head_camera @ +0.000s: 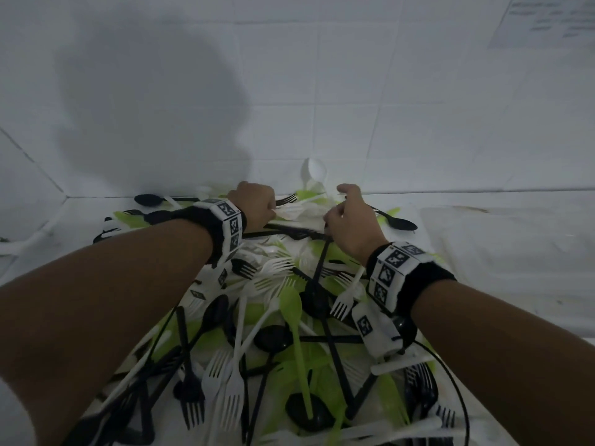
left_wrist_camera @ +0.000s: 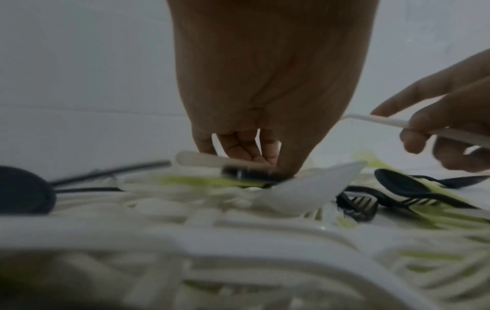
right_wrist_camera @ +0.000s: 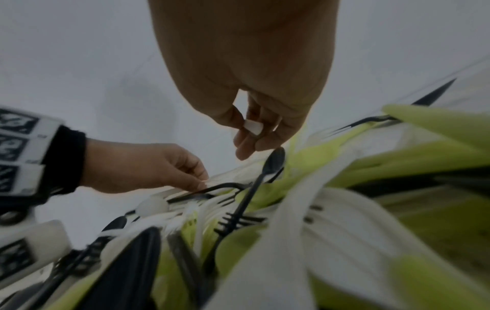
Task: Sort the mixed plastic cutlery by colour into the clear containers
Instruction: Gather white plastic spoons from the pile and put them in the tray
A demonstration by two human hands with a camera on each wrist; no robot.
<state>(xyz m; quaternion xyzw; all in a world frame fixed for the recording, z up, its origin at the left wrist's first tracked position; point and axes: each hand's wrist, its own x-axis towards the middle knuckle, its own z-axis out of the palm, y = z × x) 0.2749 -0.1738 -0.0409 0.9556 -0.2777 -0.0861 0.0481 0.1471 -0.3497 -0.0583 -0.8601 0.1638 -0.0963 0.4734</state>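
A heap of black, white and green plastic cutlery (head_camera: 289, 317) covers the white table. Both hands are at its far end. My left hand (head_camera: 257, 204) has curled fingers (left_wrist_camera: 246, 151) that pinch a black fork (head_camera: 286, 199) low on the heap, with a white handle (left_wrist_camera: 201, 160) lying against them. A little above the pile, my right hand (head_camera: 347, 217) pinches a white cutlery handle (right_wrist_camera: 253, 126), which also shows as a white handle (left_wrist_camera: 397, 123) in the left wrist view. A white spoon bowl (head_camera: 314, 172) sticks up behind the hands; whether it belongs to that handle is unclear.
No clear container is in view. A tiled white wall (head_camera: 322, 91) rises just behind the heap. Black spoons (head_camera: 399, 222) (head_camera: 148, 199) lie at the heap's far edges. Bare table (head_camera: 499, 252) lies to the right.
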